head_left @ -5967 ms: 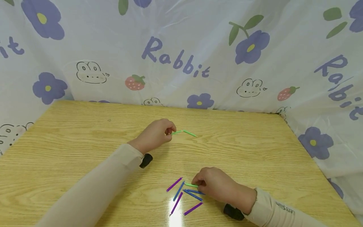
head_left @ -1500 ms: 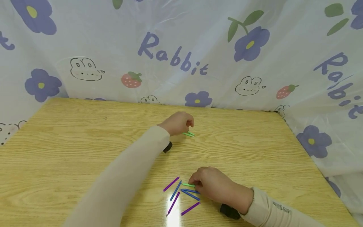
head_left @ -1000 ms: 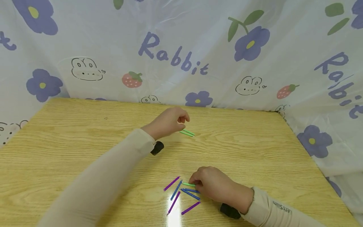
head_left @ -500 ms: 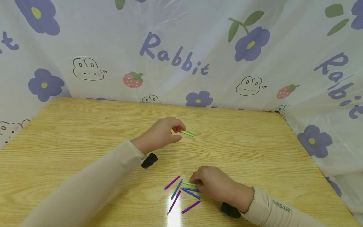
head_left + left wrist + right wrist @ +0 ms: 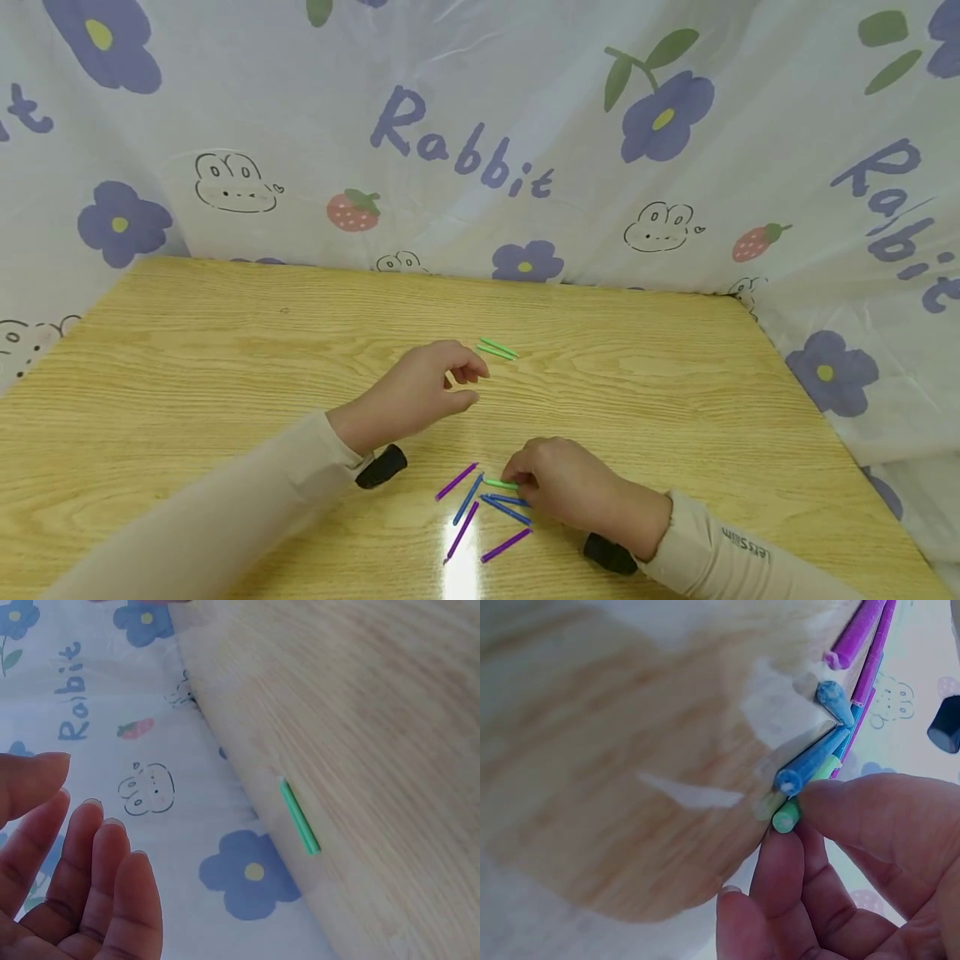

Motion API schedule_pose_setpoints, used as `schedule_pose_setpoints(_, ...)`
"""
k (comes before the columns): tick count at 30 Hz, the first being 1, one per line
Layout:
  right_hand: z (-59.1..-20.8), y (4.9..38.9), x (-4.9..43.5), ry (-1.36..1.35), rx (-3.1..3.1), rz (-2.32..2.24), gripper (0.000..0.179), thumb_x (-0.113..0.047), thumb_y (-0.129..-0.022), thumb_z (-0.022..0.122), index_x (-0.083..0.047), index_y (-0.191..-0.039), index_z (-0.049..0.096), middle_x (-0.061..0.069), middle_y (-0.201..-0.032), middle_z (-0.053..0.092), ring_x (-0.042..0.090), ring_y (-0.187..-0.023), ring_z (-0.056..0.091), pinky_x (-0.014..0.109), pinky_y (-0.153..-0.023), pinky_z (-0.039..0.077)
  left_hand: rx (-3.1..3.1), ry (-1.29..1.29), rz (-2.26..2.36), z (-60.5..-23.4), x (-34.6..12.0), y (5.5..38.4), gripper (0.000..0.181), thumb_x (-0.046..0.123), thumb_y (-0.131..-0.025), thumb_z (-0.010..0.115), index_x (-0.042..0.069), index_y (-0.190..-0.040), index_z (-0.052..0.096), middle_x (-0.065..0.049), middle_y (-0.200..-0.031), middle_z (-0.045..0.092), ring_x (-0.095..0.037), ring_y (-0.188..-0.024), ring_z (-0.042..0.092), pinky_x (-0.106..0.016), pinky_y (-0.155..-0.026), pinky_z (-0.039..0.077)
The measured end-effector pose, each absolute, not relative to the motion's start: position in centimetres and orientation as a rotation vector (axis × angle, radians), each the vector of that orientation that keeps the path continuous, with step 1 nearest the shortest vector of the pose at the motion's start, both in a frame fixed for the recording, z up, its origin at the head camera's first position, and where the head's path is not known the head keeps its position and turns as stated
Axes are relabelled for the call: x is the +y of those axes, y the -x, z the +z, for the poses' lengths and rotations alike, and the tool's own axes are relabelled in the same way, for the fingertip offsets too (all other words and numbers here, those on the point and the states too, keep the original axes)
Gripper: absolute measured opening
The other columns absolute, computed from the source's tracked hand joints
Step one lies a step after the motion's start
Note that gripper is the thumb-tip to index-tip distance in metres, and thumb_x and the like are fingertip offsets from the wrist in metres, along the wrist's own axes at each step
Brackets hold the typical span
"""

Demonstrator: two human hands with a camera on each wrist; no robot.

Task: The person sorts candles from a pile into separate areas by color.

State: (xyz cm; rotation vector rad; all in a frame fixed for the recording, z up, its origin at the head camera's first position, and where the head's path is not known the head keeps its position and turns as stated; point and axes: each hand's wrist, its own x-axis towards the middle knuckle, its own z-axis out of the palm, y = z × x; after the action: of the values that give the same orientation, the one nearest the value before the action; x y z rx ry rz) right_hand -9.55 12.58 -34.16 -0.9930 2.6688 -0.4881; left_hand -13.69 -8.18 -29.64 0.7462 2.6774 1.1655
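Two thin green candles (image 5: 498, 351) lie side by side on the wooden table, past the left hand. The left hand (image 5: 420, 390) hovers nearer the person than this pair, fingers loosely bent and thumb apart, with nothing in it. In the left wrist view, the green candles (image 5: 300, 817) are beyond its fingertips. The right hand (image 5: 566, 483) pinches one end of another green candle (image 5: 498, 483) between thumb and fingers, low at the table; its end (image 5: 786, 817) shows in the right wrist view. Next to it are several blue candles (image 5: 507, 510) and purple candles (image 5: 507, 545).
The wood-grain table (image 5: 660, 392) is backed by a white patterned curtain (image 5: 480, 75) along its far edge and sides. Each wrist carries a black camera (image 5: 382, 467). A bright reflection falls on the tabletop by the near candles.
The left hand has let go of a green candle, now lying alongside the other at the far side, and has drawn back toward the person. The right hand has stayed in place.
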Motion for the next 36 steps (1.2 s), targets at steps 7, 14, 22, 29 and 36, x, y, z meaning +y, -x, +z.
schedule_pose_setpoints(7, -34.2, 9.5, 12.6, 0.994, 2.669, -0.489, 0.015, -0.003, -0.078, 0.063, -0.01, -0.089, 0.07, -0.005, -0.083, 0.064, 0.002, -0.074, 0.055, 0.019, -0.064, 0.045, 2.652, -0.739, 1.191, -30.4, -8.7, 12.4, 0.019, 0.009, -0.08, 0.065, 0.011, -0.099, 0.062, 0.005, -0.088, 0.056, -0.015, -0.085, 0.051, -0.029, -0.074, 0.043)
schedule_pose_setpoints(14, -34.1, 9.5, 12.5, 0.99, 2.668, -0.484, 0.015, -0.003, -0.078, 0.063, -0.01, -0.09, 0.07, -0.005, -0.083, 0.064, 0.003, -0.074, 0.055, 0.02, -0.064, 0.045, 2.634, -0.745, 1.144, -31.3, -8.8, 11.1, 0.018, 0.007, -0.079, 0.065, 0.008, -0.096, 0.062, 0.0, -0.088, 0.058, -0.015, -0.083, 0.051, -0.027, -0.072, 0.044)
schedule_pose_setpoints(22, -34.1, 9.4, 12.5, 0.974, 2.669, -0.49, 0.015, -0.003, -0.078, 0.064, -0.01, -0.089, 0.07, -0.005, -0.082, 0.063, 0.002, -0.072, 0.053, 0.019, -0.063, 0.045, 2.588, -0.705, 1.128, -32.4, -9.0, 10.4, 0.016, 0.007, -0.078, 0.065, 0.007, -0.094, 0.062, 0.0, -0.085, 0.058, -0.013, -0.079, 0.051, -0.026, -0.07, 0.043)
schedule_pose_setpoints(29, -34.2, 9.4, 12.5, 0.98, 2.684, -0.484, 0.014, -0.003, -0.077, 0.064, -0.01, -0.088, 0.07, -0.005, -0.081, 0.063, 0.002, -0.072, 0.054, 0.019, -0.062, 0.045, 2.541, -0.622, 1.17, -33.2, -9.1, 10.0, 0.017, 0.001, -0.076, 0.062, 0.005, -0.092, 0.062, 0.003, -0.079, 0.056, -0.012, -0.074, 0.05, -0.024, -0.065, 0.044)
schedule_pose_setpoints(36, -34.3, 9.5, 12.6, 0.98, 2.688, -0.481, 0.015, -0.003, -0.078, 0.063, -0.011, -0.089, 0.07, -0.005, -0.082, 0.063, 0.002, -0.073, 0.054, 0.02, -0.063, 0.045, 2.508, -0.571, 1.182, -34.1, -9.6, 9.6, 0.016, -0.001, -0.073, 0.064, 0.004, -0.088, 0.061, 0.002, -0.074, 0.055, -0.012, -0.071, 0.05, -0.023, -0.062, 0.043)
